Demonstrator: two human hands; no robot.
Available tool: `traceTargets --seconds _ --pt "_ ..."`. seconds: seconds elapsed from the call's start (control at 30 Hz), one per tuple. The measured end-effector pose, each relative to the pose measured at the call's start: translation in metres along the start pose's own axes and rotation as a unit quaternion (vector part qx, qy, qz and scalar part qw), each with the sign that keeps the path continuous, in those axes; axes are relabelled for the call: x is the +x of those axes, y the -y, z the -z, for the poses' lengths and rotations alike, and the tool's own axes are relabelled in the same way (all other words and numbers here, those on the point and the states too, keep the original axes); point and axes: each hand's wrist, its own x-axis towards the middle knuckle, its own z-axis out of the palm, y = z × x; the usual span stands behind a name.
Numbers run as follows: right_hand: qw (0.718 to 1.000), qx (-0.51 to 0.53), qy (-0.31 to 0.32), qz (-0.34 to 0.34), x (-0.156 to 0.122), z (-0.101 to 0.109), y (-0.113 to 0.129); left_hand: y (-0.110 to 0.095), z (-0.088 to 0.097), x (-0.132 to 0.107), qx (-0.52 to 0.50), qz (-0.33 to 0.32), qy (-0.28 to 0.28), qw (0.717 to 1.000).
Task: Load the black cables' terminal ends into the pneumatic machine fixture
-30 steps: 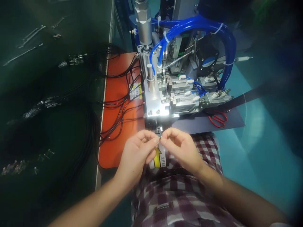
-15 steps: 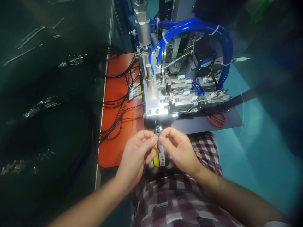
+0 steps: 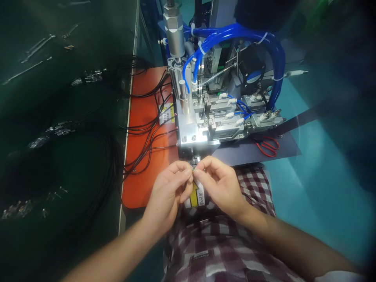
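Observation:
My left hand (image 3: 169, 194) and my right hand (image 3: 219, 184) meet fingertip to fingertip just in front of a metal machine (image 3: 202, 117). Both pinch a tiny gold-coloured pin (image 3: 193, 170) between thumb and forefinger. The pin is held right below a small black fixture (image 3: 194, 160) at the machine's front edge. A yellow-and-white warning label (image 3: 197, 197) shows beneath my hands. What else the fingers may hold is too small to see.
Blue air hoses (image 3: 235, 33) loop over the machine. Black cables (image 3: 147, 133) cross an orange mat (image 3: 143, 113) on the left. Red-handled scissors (image 3: 268, 145) lie on a dark sheet on the right. Bundled cables with metal connectors (image 3: 53, 131) lie on the dark bench at far left.
Both hands have shifted slightly up and to the left, closer to the machine's front fixture, still pinching the small pin together.

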Motion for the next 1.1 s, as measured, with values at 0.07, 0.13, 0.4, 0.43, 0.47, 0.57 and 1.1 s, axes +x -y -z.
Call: traceTargets --seconds 0.07,0.13,0.4,0.43,0.47,0.57,1.1 --pt "0.999 0.029 0.02 -0.028 0.002 0.0 0.002 0.0 0.001 0.0 -0.002 -0.002 0.003 1.0" --pt "0.991 0.09 0.059 -0.08 0.004 0.0 0.004 0.0 0.001 -0.001 -0.002 -0.006 0.006 1.0" --pt "0.983 -0.134 0.021 0.121 0.003 0.009 0.004 -0.006 0.0 -0.004 0.107 -0.011 -0.007 0.994" --pt "0.973 -0.168 0.025 0.156 0.004 0.012 0.005 -0.007 -0.001 -0.004 0.142 -0.023 -0.02 0.989" --pt "0.963 -0.195 0.03 0.185 0.005 0.014 0.007 -0.009 -0.002 -0.005 0.181 -0.044 -0.036 0.982" --pt "0.946 -0.235 0.044 0.219 0.009 0.021 0.012 -0.011 -0.006 -0.005 0.301 -0.161 -0.08 0.936" --pt "0.997 -0.032 0.058 -0.039 0.023 0.026 -0.002 -0.017 0.004 0.027 0.109 0.053 0.031 0.992"
